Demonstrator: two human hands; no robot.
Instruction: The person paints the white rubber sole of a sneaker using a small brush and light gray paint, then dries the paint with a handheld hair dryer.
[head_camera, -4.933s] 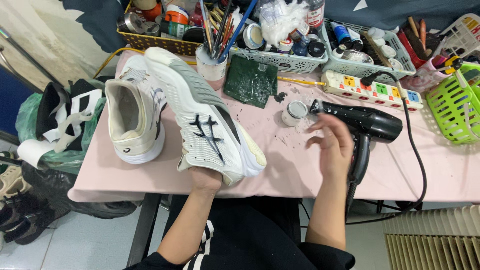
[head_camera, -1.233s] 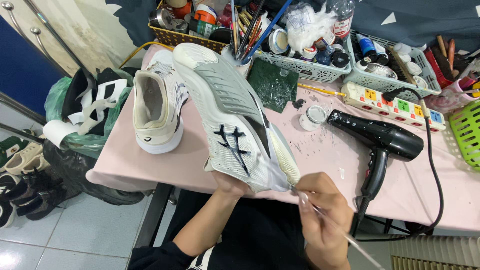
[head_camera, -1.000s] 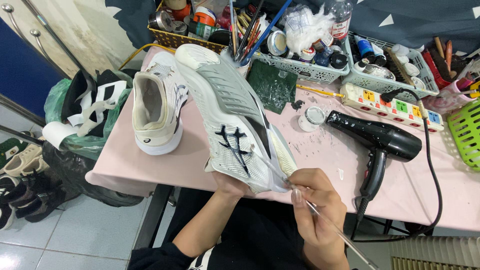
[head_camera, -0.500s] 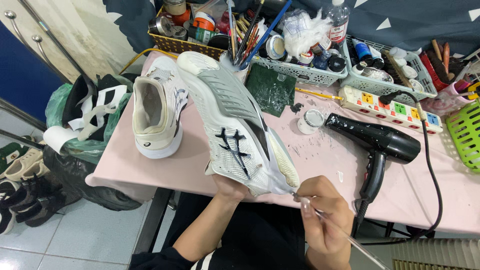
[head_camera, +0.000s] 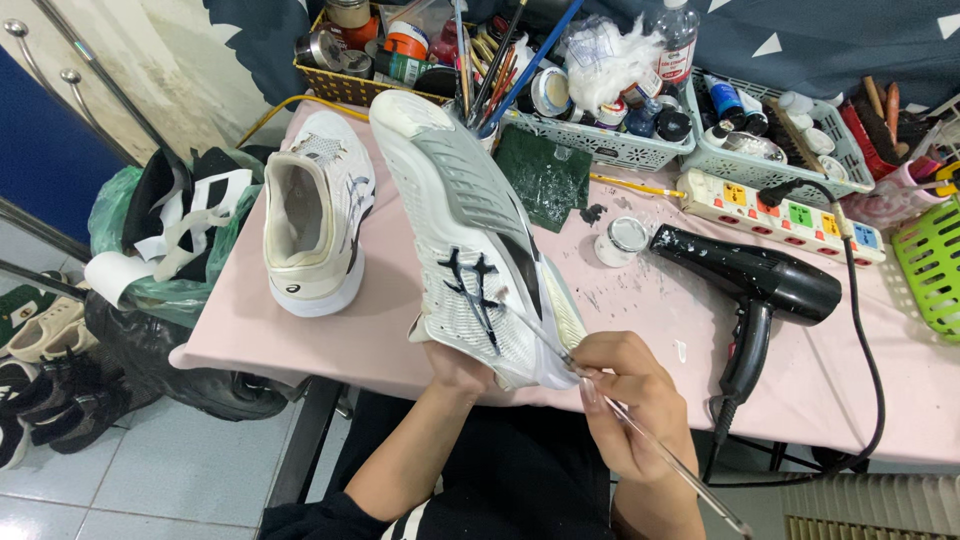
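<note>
Left hand (head_camera: 455, 362): grip closed under the heel of the white shoe (head_camera: 478, 240), held sole-up at centre frame above the counter (head_camera: 300, 345) edge
Right hand (head_camera: 625, 400): fingers pinched on a thin brush (head_camera: 560, 350), tip on the shoe's side by the dark stripes
Progress: touch-up looks under way, not finished
Left to do: second shoe (head_camera: 312, 225), left of centre, stands untouched; hair dryer (head_camera: 750, 285) lies idle at right

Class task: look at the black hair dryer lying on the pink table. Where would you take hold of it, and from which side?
Grip the hair dryer by its handle, coming from the table's near edge. The handle points toward the person and lies free, while the barrel is wider and the cord loops off to the right.
</note>
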